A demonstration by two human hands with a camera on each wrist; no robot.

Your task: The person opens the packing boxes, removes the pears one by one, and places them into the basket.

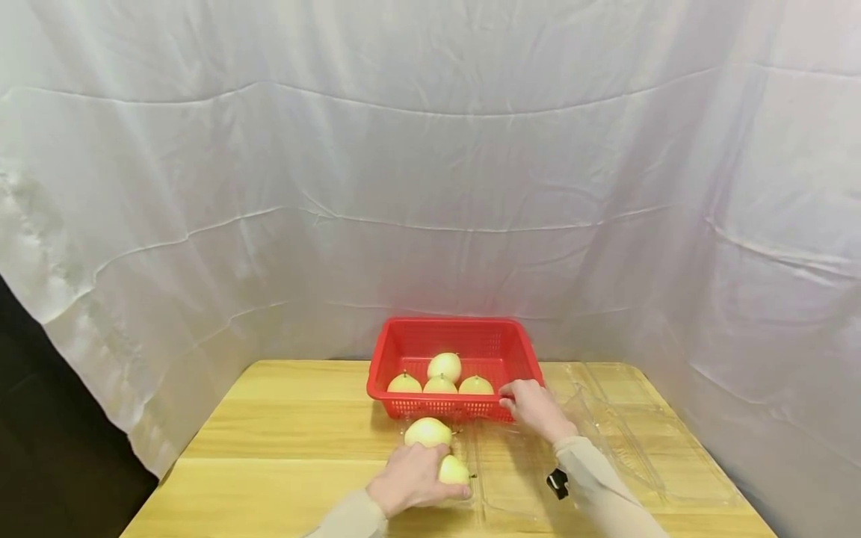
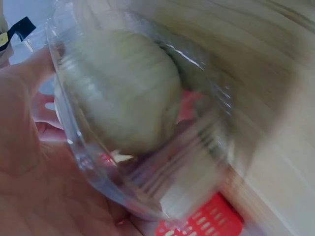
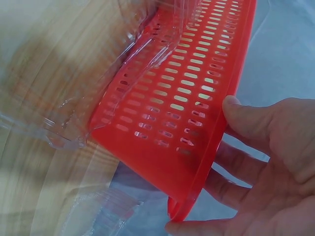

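Note:
In the head view my left hand [image 1: 420, 477] holds a clear plastic clamshell box at its left side. Two yellow pears sit in the box: a far pear [image 1: 427, 432] and a near pear [image 1: 454, 471] between the thumb and a finger. The left wrist view is blurred; it shows the box wall [image 2: 91, 164] against the palm, with a large pear [image 2: 123, 88] behind it. My right hand [image 1: 534, 409] grips the front right rim of the red basket [image 1: 444, 407], thumb [image 3: 241, 113] on one side and fingers on the other. Several pears [image 1: 476, 385] lie in the basket.
More clear plastic boxes [image 1: 662, 448] lie along the table's right side. A clear lid or tray half [image 1: 511, 478] lies right of the pears in the box. The wooden table [image 1: 282, 426] ends at a pale hanging curtain [image 1: 430, 254].

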